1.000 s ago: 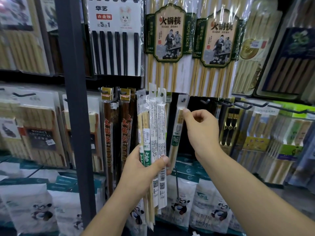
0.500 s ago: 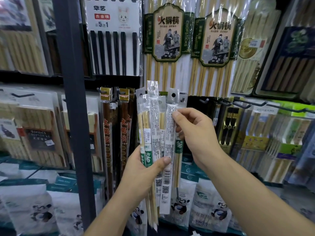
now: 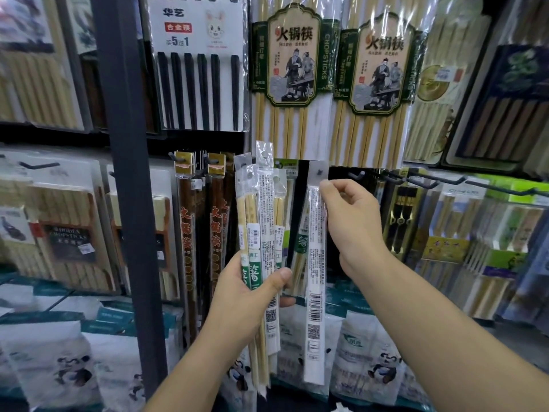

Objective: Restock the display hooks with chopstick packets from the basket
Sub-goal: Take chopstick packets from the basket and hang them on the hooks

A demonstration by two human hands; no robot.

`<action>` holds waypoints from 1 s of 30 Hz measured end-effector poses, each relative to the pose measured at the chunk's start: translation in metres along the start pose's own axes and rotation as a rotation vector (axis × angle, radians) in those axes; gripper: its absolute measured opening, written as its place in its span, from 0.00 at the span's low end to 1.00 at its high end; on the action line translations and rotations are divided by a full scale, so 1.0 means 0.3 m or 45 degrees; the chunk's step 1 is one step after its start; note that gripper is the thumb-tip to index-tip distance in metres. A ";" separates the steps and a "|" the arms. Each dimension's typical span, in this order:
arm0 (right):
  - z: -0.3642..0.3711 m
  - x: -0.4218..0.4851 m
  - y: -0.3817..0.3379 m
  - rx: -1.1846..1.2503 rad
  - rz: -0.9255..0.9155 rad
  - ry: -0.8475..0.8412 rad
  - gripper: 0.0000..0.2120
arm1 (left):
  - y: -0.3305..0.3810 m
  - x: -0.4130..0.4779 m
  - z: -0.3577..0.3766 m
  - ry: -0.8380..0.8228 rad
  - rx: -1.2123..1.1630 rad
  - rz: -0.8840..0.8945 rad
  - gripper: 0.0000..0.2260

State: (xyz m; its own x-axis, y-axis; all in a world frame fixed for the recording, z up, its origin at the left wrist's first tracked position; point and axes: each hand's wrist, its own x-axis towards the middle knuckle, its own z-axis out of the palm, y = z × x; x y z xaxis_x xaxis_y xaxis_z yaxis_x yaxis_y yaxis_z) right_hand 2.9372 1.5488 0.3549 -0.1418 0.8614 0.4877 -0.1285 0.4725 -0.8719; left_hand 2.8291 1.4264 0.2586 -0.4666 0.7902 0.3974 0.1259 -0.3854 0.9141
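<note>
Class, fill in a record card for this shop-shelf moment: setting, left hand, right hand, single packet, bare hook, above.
setting: shop wall of hanging chopstick packs
left hand: grips a bundle of packets, upright
right hand: pinches a single packet near its top
single packet: upright, apart from the bundle; whether its hole is on a hook cannot be told
bare hook: just right of the single packet's top
above: two green-labelled chopstick packs
</note>
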 end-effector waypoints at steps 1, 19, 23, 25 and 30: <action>0.003 0.006 0.001 -0.012 0.001 0.000 0.09 | -0.002 0.001 0.000 -0.001 -0.005 0.002 0.11; -0.008 -0.010 0.054 -0.145 -0.061 0.145 0.13 | -0.013 0.010 -0.006 -0.002 -0.162 -0.019 0.15; 0.000 -0.090 0.020 0.002 -0.056 -0.198 0.08 | -0.009 0.006 0.001 -0.025 -0.121 0.007 0.18; 0.008 -0.116 0.005 0.007 -0.094 -0.296 0.07 | -0.009 0.003 0.004 -0.047 -0.116 0.016 0.18; 0.014 -0.133 -0.012 0.055 -0.081 -0.360 0.07 | -0.016 0.002 0.004 -0.076 -0.114 0.040 0.18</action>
State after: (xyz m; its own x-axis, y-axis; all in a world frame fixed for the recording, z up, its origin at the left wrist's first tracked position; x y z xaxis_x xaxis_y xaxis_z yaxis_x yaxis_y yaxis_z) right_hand 2.9391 1.5120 0.3388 -0.3995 0.7414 0.5391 -0.1867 0.5100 -0.8397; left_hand 2.8293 1.4293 0.2547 -0.4103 0.8030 0.4323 0.0598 -0.4494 0.8913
